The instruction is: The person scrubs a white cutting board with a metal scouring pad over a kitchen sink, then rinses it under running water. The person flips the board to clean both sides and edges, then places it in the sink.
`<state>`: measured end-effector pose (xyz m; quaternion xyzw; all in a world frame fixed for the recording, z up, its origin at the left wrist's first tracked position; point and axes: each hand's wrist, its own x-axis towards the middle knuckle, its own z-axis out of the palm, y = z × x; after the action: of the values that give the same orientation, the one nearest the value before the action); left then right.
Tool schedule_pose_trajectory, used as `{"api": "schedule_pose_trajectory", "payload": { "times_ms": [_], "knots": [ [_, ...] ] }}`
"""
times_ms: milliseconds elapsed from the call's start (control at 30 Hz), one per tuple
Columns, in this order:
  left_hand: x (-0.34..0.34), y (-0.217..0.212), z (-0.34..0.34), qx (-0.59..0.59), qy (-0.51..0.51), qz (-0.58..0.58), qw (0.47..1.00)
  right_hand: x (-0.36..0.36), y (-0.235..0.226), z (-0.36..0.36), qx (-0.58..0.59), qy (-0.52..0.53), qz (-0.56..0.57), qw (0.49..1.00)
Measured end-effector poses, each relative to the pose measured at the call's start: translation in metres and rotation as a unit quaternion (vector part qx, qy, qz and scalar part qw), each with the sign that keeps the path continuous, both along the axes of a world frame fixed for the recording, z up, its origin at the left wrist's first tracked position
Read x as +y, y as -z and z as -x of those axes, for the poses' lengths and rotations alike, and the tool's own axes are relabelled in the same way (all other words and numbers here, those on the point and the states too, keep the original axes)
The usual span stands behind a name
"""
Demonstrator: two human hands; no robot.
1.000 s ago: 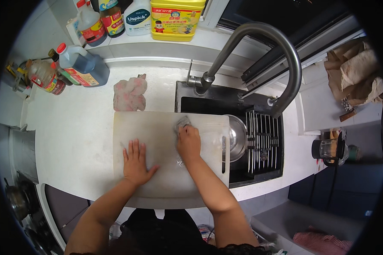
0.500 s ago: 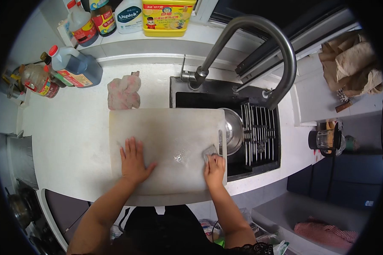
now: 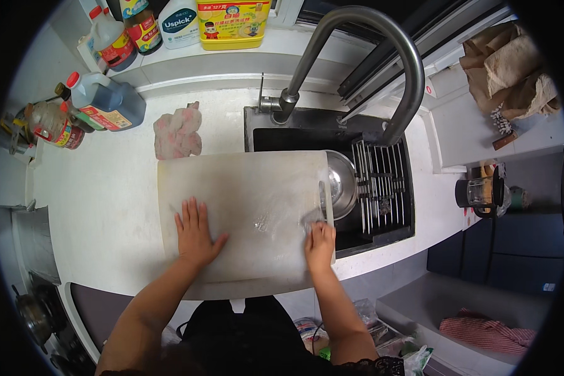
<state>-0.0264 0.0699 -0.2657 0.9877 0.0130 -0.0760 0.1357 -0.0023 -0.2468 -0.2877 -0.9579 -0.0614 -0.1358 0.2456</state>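
Observation:
A large whitish cutting board [image 3: 244,188] lies on the counter, its right end over the sink's left part. My left hand [image 3: 197,235] rests flat on the board's left side, fingers spread. Near the board's right edge, beside its handle slot, my right hand [image 3: 320,244] is closed on a grey scouring pad [image 3: 311,217] pressed against the surface. The pad is slightly blurred and partly covered by the fingers. Between my hands a small patch of white suds [image 3: 261,222] sits on the board.
The black sink [image 3: 376,241] holds a metal bowl [image 3: 342,185] and a metal rack [image 3: 382,182], under a tall faucet [image 3: 413,69]. A crumpled cloth [image 3: 178,133] lies beyond the board. Bottles [image 3: 116,100] stand at the far left, with a yellow jug [image 3: 233,28] on the ledge.
My right hand has slid the pad a little to the right, toward the board's edge. The left hand stays in place on the board. The whole view has shifted slightly.

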Motion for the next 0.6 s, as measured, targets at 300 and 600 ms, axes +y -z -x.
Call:
{"api": "schedule_pose_trajectory", "payload": {
  "times_ms": [300, 600],
  "knots": [
    [0.0, -0.005, -0.006, 0.033, -0.015, -0.001, 0.999, 0.031, 0.003, -0.036, -0.048, -0.034, 0.058, 0.997],
    [0.0, 0.0, -0.003, 0.032, -0.003, 0.015, 0.999, 0.061, 0.013, -0.077, -0.031, -0.018, -0.005, 0.999]
  ]
}}
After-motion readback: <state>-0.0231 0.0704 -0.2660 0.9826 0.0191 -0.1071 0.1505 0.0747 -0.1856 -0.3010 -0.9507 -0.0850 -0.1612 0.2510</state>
